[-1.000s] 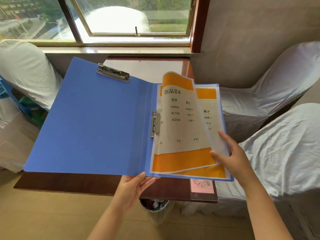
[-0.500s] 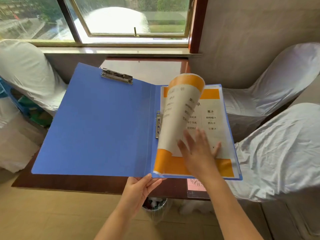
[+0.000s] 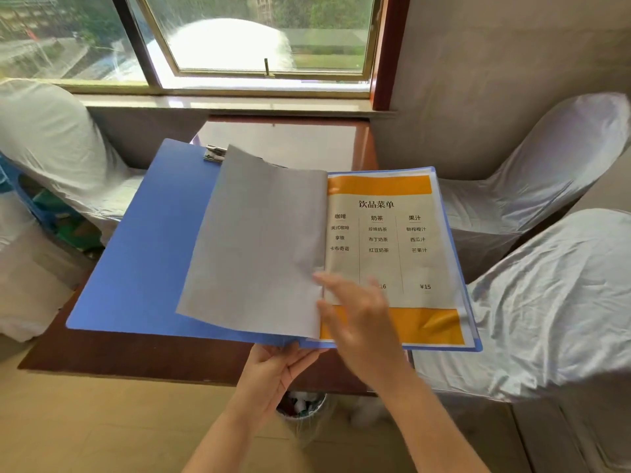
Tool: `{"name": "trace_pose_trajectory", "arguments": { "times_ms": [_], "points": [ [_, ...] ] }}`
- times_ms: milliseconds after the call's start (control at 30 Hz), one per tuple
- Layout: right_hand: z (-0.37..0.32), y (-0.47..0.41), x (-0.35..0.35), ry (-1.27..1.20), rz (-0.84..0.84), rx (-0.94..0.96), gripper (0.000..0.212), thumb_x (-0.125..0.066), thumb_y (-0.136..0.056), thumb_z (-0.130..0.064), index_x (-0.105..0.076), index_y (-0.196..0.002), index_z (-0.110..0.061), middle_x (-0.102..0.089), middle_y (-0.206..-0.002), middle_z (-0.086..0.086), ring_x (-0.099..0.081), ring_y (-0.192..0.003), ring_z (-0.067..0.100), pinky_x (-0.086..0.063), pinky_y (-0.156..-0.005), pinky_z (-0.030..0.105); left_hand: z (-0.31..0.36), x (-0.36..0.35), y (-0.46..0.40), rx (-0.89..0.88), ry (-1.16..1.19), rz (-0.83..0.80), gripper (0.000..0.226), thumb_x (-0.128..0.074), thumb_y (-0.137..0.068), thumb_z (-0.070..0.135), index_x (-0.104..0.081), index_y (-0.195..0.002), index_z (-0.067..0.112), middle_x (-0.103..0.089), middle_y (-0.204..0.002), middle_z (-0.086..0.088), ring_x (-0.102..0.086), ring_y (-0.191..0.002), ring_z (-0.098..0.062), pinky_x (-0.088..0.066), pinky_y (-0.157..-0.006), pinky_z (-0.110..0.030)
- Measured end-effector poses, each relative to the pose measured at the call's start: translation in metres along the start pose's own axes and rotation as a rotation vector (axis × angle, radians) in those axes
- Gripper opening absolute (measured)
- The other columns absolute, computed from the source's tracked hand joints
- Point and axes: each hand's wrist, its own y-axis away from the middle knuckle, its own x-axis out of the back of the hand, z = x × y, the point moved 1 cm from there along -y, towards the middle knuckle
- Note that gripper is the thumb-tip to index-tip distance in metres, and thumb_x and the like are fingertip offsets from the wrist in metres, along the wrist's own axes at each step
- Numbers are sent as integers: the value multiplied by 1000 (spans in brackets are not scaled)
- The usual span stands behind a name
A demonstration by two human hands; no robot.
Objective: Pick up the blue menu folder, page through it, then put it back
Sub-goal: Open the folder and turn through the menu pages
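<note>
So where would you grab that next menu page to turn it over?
By its free right edge, near the lower right corner, coming in from the right. The menu page is bound at the spine on its left, so only the right side can lift. The right hand is already over its lower part, while the left hand holds the blue menu folder from below.
</note>
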Motion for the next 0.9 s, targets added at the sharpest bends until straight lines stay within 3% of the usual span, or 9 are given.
{"name": "trace_pose_trajectory", "arguments": {
  "times_ms": [67,133,200,267,333,433,633,800,900],
  "points": [
    [26,1,29,218,252,-76,38,-61,-85,-21,-56,-122,-16,-57,-129,10,-50,-122,26,-31,-106,55,2,3,-2,0,19,4,44,-56,-73,-3,-53,-114,13,-73,-101,-17,-68,-93,-40,-59,-70,-34],
    [54,3,62,330,297,-245,58,-69,-78,-19,-47,-131,-15,-44,-138,21,-41,-127,38,-35,-102,56,5,6,-3,-3,31,10,45,-56,-74,-3,-53,-114,15,-73,-103,-17,-67,-95,-41,-59,-70,-34],
    [77,8,88,73,120,-466,77,-71,-78,-20,-29,-141,-29,-39,-140,12,-43,-123,29,-43,-95,45,7,8,-5,-10,38,13,45,-56,-74,-3,-53,-115,15,-73,-104,-17,-67,-96,-40,-59,-70,-33],
    [91,16,100,-333,-64,-565,81,-70,-79,-16,-24,-138,-46,-49,-126,-4,-55,-107,13,-49,-79,27,9,8,-8,-13,38,15,46,-55,-74,-4,-53,-116,15,-73,-104,-16,-68,-96,-38,-59,-70,-33],
    [100,23,105,-508,-117,-529,73,-68,-80,-7,-36,-130,-49,-60,-119,-7,-63,-104,12,-57,-76,26,10,7,-11,-14,44,17,47,-54,-74,-5,-52,-117,15,-73,-103,-15,-68,-95,-38,-59,-69,-34],
    [106,26,103,-524,-136,-500,60,-64,-82,-1,-50,-124,-41,-58,-128,-4,-60,-112,16,-56,-85,35,13,4,-14,-15,28,10,45,-54,-74,-5,-53,-115,14,-74,-101,-14,-69,-93,-35,-59,-68,-34],
    [117,25,96,-471,4,-497,36,-66,-81,-2,-68,-105,-30,-71,-102,-8,-68,-90,7,-52,-64,12,15,1,-16,-19,10,2,44,-53,-73,-5,-55,-112,15,-74,-100,-15,-70,-92,-36,-60,-67,-35],
    [119,21,88,-394,164,-504,15,-66,-82,-9,-67,-80,-24,-71,-84,-3,-67,-84,14,-50,-58,9,16,-3,-16,-15,-15,-1,45,-55,-74,-4,-53,-115,13,-73,-103,-16,-68,-95,-39,-59,-68,-33],
    [115,19,83,-385,205,-509,14,-65,-83,-11,-64,-80,-25,-68,-95,2,-63,-94,18,-51,-67,14,19,-5,-15,-16,-13,9,46,-56,-74,-3,-51,-116,13,-74,-101,-16,-68,-94,-39,-59,-68,-33]
  ]
}}
